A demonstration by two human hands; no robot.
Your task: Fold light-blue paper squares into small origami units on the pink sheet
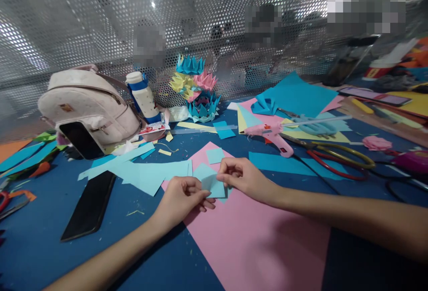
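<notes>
Between my two hands is a small light-blue paper square (214, 184), partly folded, held over a large pink sheet (264, 233). My left hand (182, 197) pinches its lower left edge between thumb and fingers. At its upper right corner, my right hand (245, 177) has thumb and forefinger closed on the paper. Another light-blue square (215, 155) lies flat on the pink sheet just beyond my fingers. More light-blue paper lies under the held piece, partly hidden by it and my hands.
Beyond my right hand lie a pink glue gun (270, 135) and scissors with red and yellow handles (337, 159). Folded paper flowers (200, 90) stand at the back near a bottle (143, 97) and backpack (90, 99). A black phone (90, 206) lies left.
</notes>
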